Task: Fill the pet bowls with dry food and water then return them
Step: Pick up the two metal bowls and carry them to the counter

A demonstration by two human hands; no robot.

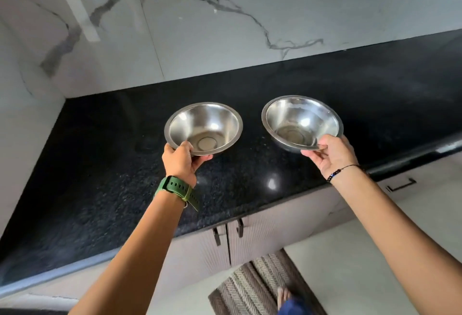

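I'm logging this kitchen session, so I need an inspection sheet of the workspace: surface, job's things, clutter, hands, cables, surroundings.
Surface: black speckled counter, glossy, with light glare.
Job's things: two steel bowls, both empty; left bowl and right bowl are held over the counter, apart from each other; whether they touch it cannot be told.
Clutter: nothing seen.
Hands: left hand grips the near rim of the left bowl; right hand pinches the near rim of the right bowl. Green watch on the left wrist, bead bracelet on the right.
Cables: nothing seen.
Surroundings: marble-look wall, cabinets below, striped mat on the floor.
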